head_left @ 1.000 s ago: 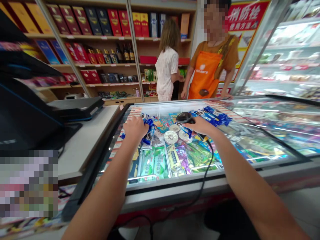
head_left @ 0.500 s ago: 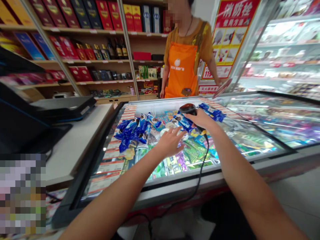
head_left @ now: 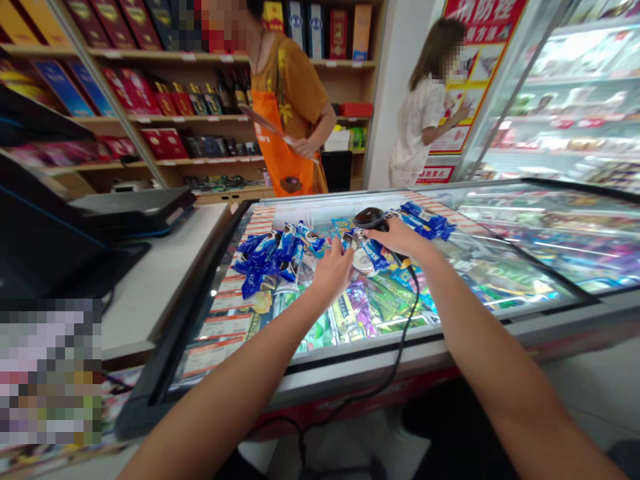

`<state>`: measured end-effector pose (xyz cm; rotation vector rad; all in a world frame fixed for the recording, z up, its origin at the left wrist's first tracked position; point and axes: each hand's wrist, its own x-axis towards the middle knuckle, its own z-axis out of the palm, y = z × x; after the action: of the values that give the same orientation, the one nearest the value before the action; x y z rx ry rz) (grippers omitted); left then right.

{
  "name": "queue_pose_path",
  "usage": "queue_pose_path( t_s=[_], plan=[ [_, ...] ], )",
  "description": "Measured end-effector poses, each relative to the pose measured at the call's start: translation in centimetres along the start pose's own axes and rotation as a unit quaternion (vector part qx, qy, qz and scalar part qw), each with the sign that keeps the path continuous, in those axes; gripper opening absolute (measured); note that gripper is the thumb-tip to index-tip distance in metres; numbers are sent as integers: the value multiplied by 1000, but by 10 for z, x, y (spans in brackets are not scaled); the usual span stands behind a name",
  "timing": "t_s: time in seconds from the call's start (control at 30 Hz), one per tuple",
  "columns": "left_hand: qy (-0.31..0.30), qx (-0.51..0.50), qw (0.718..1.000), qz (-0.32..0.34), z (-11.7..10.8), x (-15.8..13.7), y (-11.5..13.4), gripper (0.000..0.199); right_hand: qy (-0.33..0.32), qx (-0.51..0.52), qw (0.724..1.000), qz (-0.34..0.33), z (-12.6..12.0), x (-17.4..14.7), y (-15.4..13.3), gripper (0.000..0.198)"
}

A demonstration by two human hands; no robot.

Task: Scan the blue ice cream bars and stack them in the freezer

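Observation:
My right hand (head_left: 400,240) is wrapped round the handle of a black handheld barcode scanner (head_left: 369,219), whose head is over the freezer's glass top. Its cable runs down over the front edge. Just below the scanner lies a blue wrapped ice cream packet (head_left: 373,252) with white lettering. The curled fingers of my left hand (head_left: 334,268) are at the left end of this packet and seem to pinch it; the fingertips are partly hidden. A pile of similar blue packets (head_left: 270,257) lies to the left, and more blue packets (head_left: 425,221) lie behind my right hand.
Under the freezer's glass (head_left: 400,300) are colourful bagged goods. A pale counter (head_left: 170,267) with a dark scale-like device (head_left: 135,210) stands at left. Across the freezer stands a person in an orange apron (head_left: 280,140); another person (head_left: 420,127) is at the back right.
My left hand has drawn its spread fingers together at the packet's left end. The scanner has barely moved. The aproned person has shifted left, and a second person has come into view.

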<state>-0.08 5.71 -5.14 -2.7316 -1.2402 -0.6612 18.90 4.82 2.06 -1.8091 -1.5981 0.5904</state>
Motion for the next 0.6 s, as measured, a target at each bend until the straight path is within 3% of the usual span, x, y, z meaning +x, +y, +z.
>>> queue_pose_path(
  t_s=[0.1, 0.2, 0.3, 0.43, 0.5, 0.6],
  plan=[
    [90, -102, 990, -42, -2, 4, -19, 19, -7, 56, 998, 4, -2, -1, -2, 27],
    [177, -212, 956, -97, -10, 9, -40, 26, -31, 171, 984, -23, -6, -7, -3, 32],
    [199, -335, 904, -175, -23, 13, -56, 26, -80, 278, 955, -64, -10, -14, -4, 34],
    [215, -507, 800, -239, -38, 18, -66, 20, -136, 313, 934, -101, -9, -22, -8, 38],
    [229, -533, 777, -244, -42, 19, -68, 21, -146, 307, 933, -117, -6, -23, -9, 38],
    [242, -532, 775, -239, -44, 19, -68, 21, -152, 297, 932, -145, -2, -22, -9, 35]
  ],
)
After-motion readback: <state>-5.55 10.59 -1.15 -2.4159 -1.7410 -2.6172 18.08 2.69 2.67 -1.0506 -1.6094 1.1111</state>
